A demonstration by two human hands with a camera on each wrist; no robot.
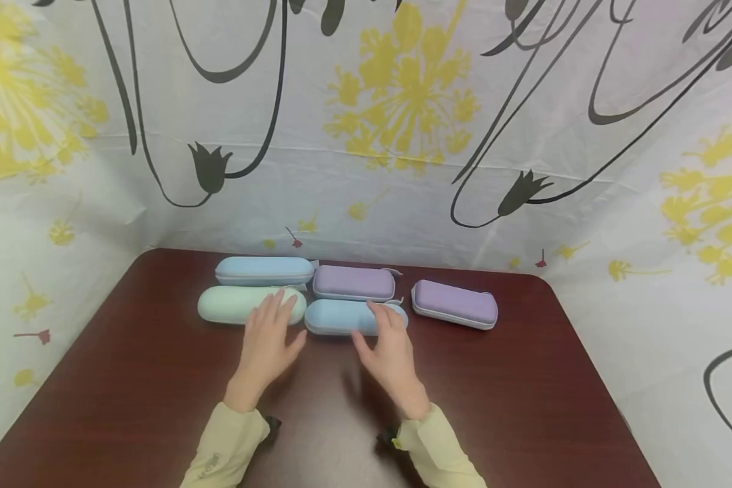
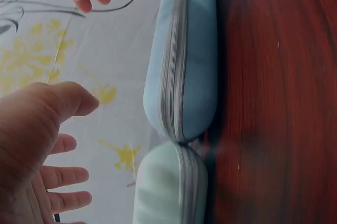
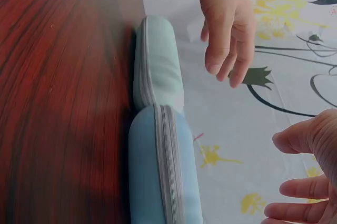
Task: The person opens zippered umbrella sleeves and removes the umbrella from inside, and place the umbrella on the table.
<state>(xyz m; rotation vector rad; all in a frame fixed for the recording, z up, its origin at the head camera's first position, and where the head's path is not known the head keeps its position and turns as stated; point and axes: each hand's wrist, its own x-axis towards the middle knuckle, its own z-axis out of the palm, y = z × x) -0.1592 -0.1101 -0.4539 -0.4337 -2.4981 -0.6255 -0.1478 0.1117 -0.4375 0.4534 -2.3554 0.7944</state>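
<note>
Two rows of hard zip cases lie toward the back of the table. In front are a mint green case (image 1: 226, 306) and a blue case (image 1: 335, 318), end to end. My left hand (image 1: 265, 342) hovers over the mint case's right end, fingers spread and holding nothing. Over the right part of the blue case is my right hand (image 1: 392, 352), also loosely spread and empty. The left wrist view shows a gap between my left hand (image 2: 37, 140) and the zipped sides of the blue case (image 2: 201, 61) and mint case (image 2: 158, 187); my right hand (image 3: 321, 155) is likewise apart from them.
Behind the front pair sit another blue case (image 1: 262, 268) and a purple case (image 1: 354, 282). A second purple case (image 1: 454, 303) lies slightly angled to the right. The dark red-brown table (image 1: 524, 407) meets a patterned white cloth (image 1: 317, 203) at the back and sides.
</note>
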